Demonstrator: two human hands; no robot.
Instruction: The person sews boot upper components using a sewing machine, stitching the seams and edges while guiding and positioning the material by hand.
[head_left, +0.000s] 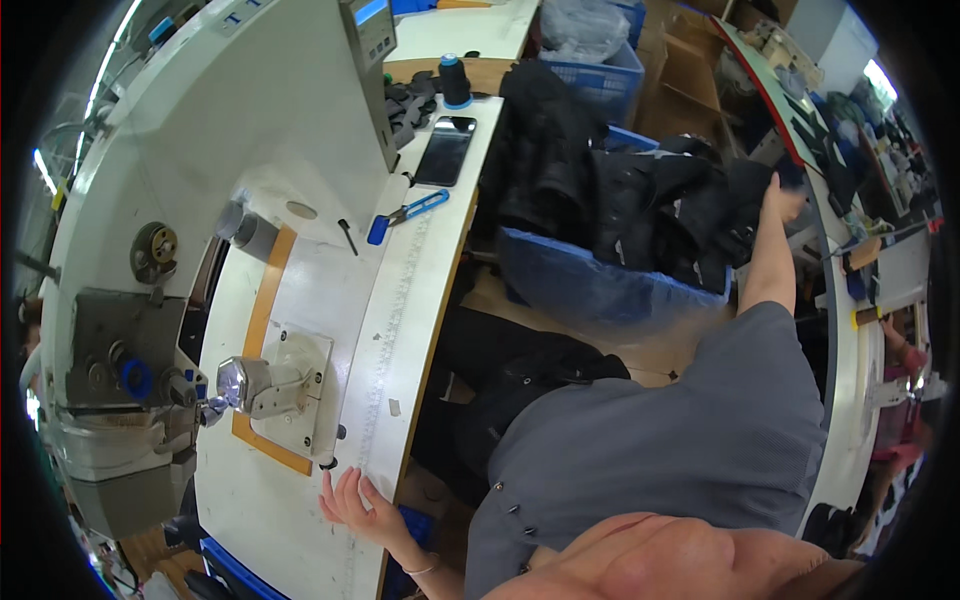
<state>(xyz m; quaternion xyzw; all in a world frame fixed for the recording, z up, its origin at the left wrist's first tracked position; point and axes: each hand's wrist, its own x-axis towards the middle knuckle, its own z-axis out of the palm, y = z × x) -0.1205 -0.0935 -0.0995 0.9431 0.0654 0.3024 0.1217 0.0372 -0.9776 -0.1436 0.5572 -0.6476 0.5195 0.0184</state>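
Observation:
My left hand [362, 508] rests at the edge of the white sewing table [385, 445], palm partly up, fingers apart and holding nothing. It lies beside the metal presser and plate [290, 390] of a large industrial sewing machine [200, 130]. My right arm stretches away to the right, toward a heap of black garments [650, 210] in a blue plastic bin [610, 280]. At the heap's far right edge is my right hand [785, 203], smeared by motion. Whether it grips the cloth cannot be made out. More black cloth [530, 375] lies across my lap.
On the table are a phone [447, 150], blue-handled thread snips [418, 207], a black thread cone [454, 82] and small grey pieces [405, 105]. Another blue crate [600, 85] with clear plastic bags and a cardboard box [690, 90] stand behind. A bench [835, 400] runs along the right.

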